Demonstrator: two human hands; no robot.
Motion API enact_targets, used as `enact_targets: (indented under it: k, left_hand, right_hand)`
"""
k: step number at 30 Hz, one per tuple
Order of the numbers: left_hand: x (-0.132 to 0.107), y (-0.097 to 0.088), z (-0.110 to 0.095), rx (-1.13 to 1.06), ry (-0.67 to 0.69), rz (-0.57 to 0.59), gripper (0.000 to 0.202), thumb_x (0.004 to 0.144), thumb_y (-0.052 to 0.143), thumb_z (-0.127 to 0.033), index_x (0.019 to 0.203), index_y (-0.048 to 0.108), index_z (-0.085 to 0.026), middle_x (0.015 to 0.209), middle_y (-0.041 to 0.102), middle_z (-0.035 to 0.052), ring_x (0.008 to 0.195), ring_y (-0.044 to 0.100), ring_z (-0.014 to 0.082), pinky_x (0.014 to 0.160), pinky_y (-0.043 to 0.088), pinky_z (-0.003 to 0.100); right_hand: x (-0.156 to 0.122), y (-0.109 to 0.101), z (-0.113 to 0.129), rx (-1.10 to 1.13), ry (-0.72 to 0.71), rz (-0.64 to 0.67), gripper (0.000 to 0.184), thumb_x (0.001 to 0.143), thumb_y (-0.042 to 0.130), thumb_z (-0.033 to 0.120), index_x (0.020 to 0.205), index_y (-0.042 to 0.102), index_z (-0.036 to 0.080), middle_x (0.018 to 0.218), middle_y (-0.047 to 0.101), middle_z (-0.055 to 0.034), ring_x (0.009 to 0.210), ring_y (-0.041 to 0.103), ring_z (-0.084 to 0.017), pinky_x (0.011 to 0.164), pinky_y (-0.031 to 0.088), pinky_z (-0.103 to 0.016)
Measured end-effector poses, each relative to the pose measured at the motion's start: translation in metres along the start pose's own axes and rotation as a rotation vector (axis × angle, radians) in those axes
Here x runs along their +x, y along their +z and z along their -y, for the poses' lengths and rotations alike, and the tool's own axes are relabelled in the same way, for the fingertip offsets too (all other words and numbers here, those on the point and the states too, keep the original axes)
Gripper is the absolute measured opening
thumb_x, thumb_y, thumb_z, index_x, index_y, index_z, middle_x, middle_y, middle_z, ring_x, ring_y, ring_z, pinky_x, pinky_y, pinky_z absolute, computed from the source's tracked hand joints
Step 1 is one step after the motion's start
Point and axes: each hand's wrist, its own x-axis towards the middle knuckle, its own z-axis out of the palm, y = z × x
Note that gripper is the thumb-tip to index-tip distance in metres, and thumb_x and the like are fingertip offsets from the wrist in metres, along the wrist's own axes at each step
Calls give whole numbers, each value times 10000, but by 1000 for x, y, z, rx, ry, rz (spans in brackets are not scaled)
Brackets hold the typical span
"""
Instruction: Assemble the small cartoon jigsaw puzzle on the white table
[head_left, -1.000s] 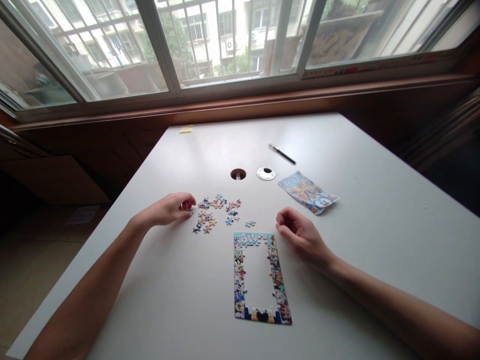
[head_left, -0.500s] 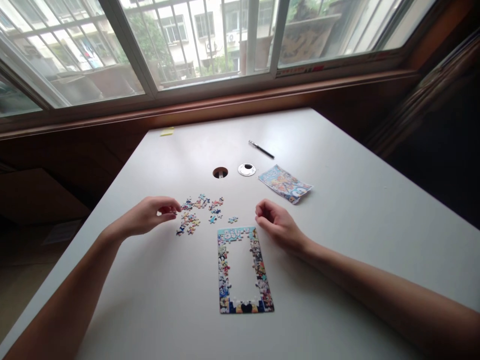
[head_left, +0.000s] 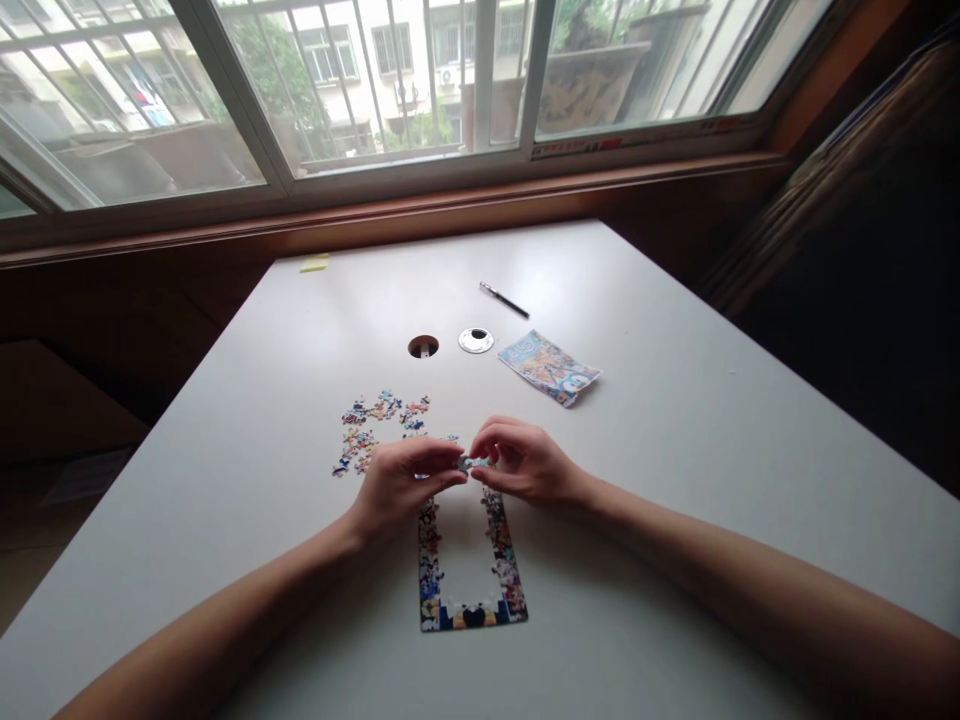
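1 small grey-blue cardboard puzzle piece (head_left: 466, 463): pinched between left hand (head_left: 397, 482) and right hand (head_left: 525, 466), newly met above far end of colourful rectangular jigsaw frame (head_left: 511, 590); scattered loose pieces (head_left: 366, 432) far-left, released.

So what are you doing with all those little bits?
A person is building a jigsaw on a white table. The left hand and right hand pinch one puzzle piece together over the top of the puzzle border, whose middle is empty. Loose pieces lie to its left.
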Motion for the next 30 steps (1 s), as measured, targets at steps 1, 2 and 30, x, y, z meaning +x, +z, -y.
enact_targets:
  k: [1,2,30]
  left_hand:
    - [0,-1,-1,18,2,11,237,785,771,-248,1005,719,-179,916,755,68,811,731,189,751,635,302]
    - [-1,-1,-2,37,2,18,235,786,771,-246,1006,722,-182,912,756,67,805,730,187,745,631,296]
    - [-2,-5,2,554,371,137,299,796,586,-83,1053,665,-214,1010,646,74,931,558,206,839,513,378]
  right_hand:
    - [0,0,0,-8,-9,-6,122,806,695,247,903,657,182,822,590,-23,684,524,-120,601,453,-254]
    - [0,1,0,-19,-15,-9,118,807,693,241,904,660,181,816,589,-23,682,525,-122,603,455,-257]
    - [-5,-5,-1,-364,-8,-9,163,767,623,113,908,633,193,968,555,-69,881,560,-198,821,476,-347]
